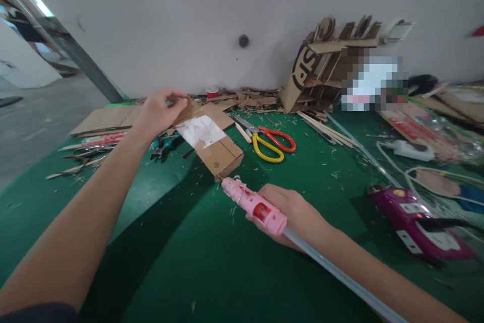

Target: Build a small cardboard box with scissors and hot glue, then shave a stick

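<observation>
My left hand (pixel 162 111) pinches the far end of a small cardboard box (pixel 214 144) that has a white label and brown tape on it. In my right hand (pixel 289 207) is a pink hot glue gun (pixel 253 204), its nozzle at the near lower corner of the box. A long clear glue stick (pixel 340 272) runs out of the back of the gun toward me. Just beyond the box lie scissors (pixel 270 141) with one red and one yellow handle. My right fingers are partly hidden behind the gun.
Cardboard scraps (pixel 249 100) line the wall. A cardboard structure (pixel 310 71) stands at the back right. Pliers (pixel 164 147) and flat cardboard (pixel 106 119) lie on the left. A purple device (pixel 419 222), a white power strip (pixel 412 150) and cables occupy the right side. A person (pixel 26 23) is in the far left background.
</observation>
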Action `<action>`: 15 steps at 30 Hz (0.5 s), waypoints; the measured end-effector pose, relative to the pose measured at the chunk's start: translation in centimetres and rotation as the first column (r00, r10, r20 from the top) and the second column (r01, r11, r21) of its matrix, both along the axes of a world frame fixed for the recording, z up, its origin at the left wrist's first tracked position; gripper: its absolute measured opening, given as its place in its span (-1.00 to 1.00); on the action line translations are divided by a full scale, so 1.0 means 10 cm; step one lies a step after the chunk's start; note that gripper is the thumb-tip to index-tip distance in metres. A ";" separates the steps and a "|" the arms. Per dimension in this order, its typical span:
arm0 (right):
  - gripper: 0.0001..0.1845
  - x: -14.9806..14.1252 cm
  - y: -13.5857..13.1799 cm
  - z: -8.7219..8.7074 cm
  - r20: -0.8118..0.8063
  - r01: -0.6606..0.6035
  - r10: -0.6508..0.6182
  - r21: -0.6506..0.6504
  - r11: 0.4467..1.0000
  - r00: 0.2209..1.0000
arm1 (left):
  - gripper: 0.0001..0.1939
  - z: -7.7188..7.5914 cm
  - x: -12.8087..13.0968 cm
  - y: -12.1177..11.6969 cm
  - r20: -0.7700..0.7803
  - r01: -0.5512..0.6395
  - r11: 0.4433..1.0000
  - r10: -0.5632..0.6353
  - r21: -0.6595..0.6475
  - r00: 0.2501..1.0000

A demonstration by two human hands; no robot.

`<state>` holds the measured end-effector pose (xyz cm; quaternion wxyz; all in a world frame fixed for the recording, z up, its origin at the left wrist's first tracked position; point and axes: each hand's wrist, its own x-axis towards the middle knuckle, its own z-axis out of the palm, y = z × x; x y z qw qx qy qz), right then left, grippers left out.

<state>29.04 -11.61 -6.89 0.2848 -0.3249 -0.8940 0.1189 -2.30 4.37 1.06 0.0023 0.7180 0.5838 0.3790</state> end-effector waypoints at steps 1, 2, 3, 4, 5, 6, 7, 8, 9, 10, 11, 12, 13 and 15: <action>-0.88 0.00 0.00 0.00 0.006 -0.003 0.003 0.002 1.000 1.000 | -0.65 0.00 0.00 0.01 0.000 0.003 1.000 -0.003 0.003 1.000; -0.88 0.00 0.00 0.00 0.009 0.004 -0.004 0.001 1.000 1.000 | -0.66 -0.01 -0.01 0.02 0.002 0.005 1.000 -0.005 0.008 1.000; -0.88 0.01 0.00 0.01 0.008 0.018 -0.018 0.000 1.000 1.000 | -0.68 -0.01 -0.02 0.03 0.007 0.003 1.000 -0.004 0.013 1.000; -0.88 0.01 0.01 0.02 0.003 0.039 -0.039 -0.006 0.999 0.999 | -0.69 -0.02 -0.02 0.04 0.013 0.005 1.000 -0.005 0.016 1.000; -0.87 0.02 0.01 0.02 -0.002 0.061 -0.061 -0.014 0.998 0.998 | -0.70 -0.02 -0.02 0.04 0.018 0.008 1.000 -0.008 0.015 1.000; -0.87 0.02 0.02 0.02 -0.004 0.076 -0.076 -0.019 0.997 0.997 | -0.70 -0.02 -0.03 0.05 0.020 0.009 1.000 -0.009 0.014 1.000; -0.86 0.02 0.02 0.02 -0.002 0.081 -0.081 -0.019 0.997 0.997 | -0.70 -0.02 -0.03 0.05 0.022 0.007 1.000 -0.008 0.015 1.000; -0.86 0.02 0.02 0.02 0.005 0.075 -0.075 -0.013 0.997 0.997 | -0.70 -0.02 -0.03 0.05 0.020 0.006 1.000 -0.006 0.019 1.000; -0.87 0.02 0.02 0.01 0.013 0.060 -0.060 0.000 0.998 0.998 | -0.69 -0.01 -0.02 0.04 0.014 0.007 1.000 -0.008 0.020 1.000; -0.87 0.02 0.02 0.02 0.018 0.036 -0.036 0.015 0.999 0.999 | -0.68 -0.01 -0.02 0.03 0.007 0.011 1.000 -0.011 0.017 1.000; -0.88 0.02 0.02 0.03 0.010 0.018 -0.019 0.024 1.000 1.000 | -0.67 0.00 -0.01 0.01 0.003 0.016 1.000 -0.016 0.009 1.000; -0.88 0.02 0.01 0.05 -0.015 0.018 -0.018 0.021 1.000 1.000 | -0.66 0.01 -0.01 0.00 0.002 0.023 1.000 -0.023 -0.005 1.000; -0.88 0.03 0.01 0.09 -0.062 0.041 -0.041 0.006 0.999 0.997 | -0.66 0.02 0.00 -0.01 0.013 0.027 0.999 -0.027 -0.020 1.000; -0.86 0.06 0.02 0.18 -0.209 0.144 -0.153 -0.057 0.988 0.966 | -0.67 0.02 0.02 -0.02 0.102 0.020 0.999 -0.015 -0.047 0.995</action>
